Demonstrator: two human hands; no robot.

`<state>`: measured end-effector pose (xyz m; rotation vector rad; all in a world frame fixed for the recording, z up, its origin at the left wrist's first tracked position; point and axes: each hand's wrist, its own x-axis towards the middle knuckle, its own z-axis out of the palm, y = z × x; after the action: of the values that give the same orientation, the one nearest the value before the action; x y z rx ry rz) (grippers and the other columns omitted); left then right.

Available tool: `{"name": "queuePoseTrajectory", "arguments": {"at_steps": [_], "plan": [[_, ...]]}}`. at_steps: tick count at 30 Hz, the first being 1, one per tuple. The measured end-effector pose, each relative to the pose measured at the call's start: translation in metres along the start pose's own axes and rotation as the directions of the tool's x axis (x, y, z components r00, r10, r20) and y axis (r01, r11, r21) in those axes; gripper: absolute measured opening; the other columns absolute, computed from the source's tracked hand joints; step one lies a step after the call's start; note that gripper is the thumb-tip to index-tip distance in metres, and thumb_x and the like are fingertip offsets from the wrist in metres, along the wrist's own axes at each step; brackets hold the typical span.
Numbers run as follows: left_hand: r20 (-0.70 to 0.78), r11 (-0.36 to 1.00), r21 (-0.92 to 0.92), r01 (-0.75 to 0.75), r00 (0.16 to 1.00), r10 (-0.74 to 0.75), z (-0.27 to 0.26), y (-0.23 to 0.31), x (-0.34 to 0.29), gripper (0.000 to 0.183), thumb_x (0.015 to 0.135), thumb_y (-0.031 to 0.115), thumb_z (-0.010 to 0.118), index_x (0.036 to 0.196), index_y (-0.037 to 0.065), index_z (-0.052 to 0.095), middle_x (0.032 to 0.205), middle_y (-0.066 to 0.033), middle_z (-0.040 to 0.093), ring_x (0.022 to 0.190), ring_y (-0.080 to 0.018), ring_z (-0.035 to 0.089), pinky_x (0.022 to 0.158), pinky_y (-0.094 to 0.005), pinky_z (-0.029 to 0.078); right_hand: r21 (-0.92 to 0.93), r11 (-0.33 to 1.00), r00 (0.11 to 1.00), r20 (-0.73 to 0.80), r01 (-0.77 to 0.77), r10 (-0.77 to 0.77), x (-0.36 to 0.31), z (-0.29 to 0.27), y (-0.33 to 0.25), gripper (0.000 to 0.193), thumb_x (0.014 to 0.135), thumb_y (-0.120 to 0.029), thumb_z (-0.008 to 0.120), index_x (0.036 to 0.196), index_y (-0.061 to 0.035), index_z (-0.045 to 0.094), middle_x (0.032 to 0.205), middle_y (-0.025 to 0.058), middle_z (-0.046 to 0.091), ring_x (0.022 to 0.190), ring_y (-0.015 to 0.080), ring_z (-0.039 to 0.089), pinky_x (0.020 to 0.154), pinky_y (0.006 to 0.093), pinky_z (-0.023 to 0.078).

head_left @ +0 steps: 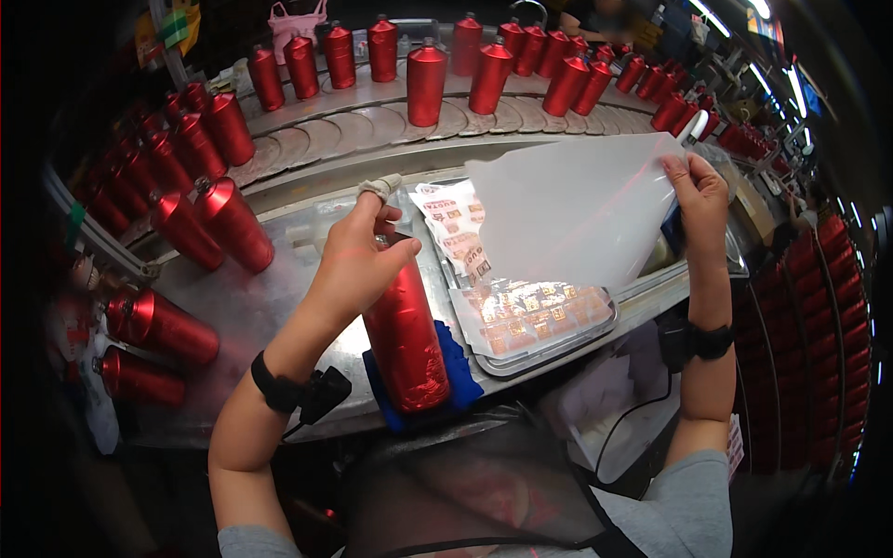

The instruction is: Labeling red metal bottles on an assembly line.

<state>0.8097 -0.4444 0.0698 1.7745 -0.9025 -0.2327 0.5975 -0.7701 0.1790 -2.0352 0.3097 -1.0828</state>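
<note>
At the near edge of the bench, a red metallic bottle (406,335) stands on a blue cloth (460,367). My left hand (358,256) is closed around the top of this bottle, and one finger wears a whitish wrap. My right hand (699,193) pinches the upper right corner of a large white sheet (567,209), lifted and slightly curved. Below the sheet, a clear sheet of gold labels (539,316) lies on a metal tray (521,365). Crumpled white paper with red print (456,223) sits at the tray's left side.
A curved conveyor of metal plates (326,130) crosses behind the bench, carrying several red bottles (427,84). More bottles (233,223) stand at the left, and two lean bottles (163,325) appear near the left rim. A white bin (605,409) is below the bench edge.
</note>
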Motion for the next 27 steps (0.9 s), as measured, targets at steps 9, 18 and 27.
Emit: {"name": "queuePoseTrajectory", "arguments": {"at_steps": [9, 18, 27], "plan": [[-0.102, 0.989, -0.145, 0.007, 0.995, -0.022, -0.004, -0.010, -0.029, 0.064, 0.083, 0.006, 0.070, 0.141, 0.001, 0.046, 0.120, -0.0119, 0.061, 0.107, -0.0178, 0.060, 0.090, -0.0302, 0.049, -0.141, 0.944, 0.846, -0.498, -0.297, 0.191, -0.080, -0.176, 0.087, 0.025, 0.093, -0.013, 0.065, 0.110, 0.0052, 0.067, 0.097, 0.0052, 0.068, 0.084, 0.0084, 0.061, 0.075, 0.0231, 0.047], [-0.327, 0.942, -0.336, -0.019, 0.940, -0.098, -0.036, -0.044, -0.053, 0.050, 0.094, 0.002, 0.058, 0.142, 0.002, 0.045, 0.127, -0.0124, 0.060, 0.117, -0.0181, 0.057, 0.100, -0.0307, 0.044, 0.208, 0.643, 0.231, -0.817, -0.738, 0.529, -0.378, -0.430, 0.180, 0.031, 0.089, -0.028, 0.070, 0.104, -0.0023, 0.065, 0.096, 0.0061, 0.066, 0.082, 0.0188, 0.062, 0.069, 0.0333, 0.048], [-0.341, 0.940, -0.334, 0.067, 0.922, -0.186, -0.037, -0.053, -0.075, 0.048, 0.094, 0.004, 0.060, 0.140, 0.000, 0.047, 0.126, -0.0120, 0.060, 0.111, -0.0157, 0.059, 0.096, -0.0275, 0.045, 0.096, 0.255, 0.050, -0.858, -0.962, 0.511, -0.441, -0.317, 0.255, 0.065, 0.069, -0.037, 0.086, 0.104, 0.0139, 0.066, 0.105, 0.0181, 0.069, 0.090, 0.0274, 0.065, 0.085, 0.0401, 0.050]]}}
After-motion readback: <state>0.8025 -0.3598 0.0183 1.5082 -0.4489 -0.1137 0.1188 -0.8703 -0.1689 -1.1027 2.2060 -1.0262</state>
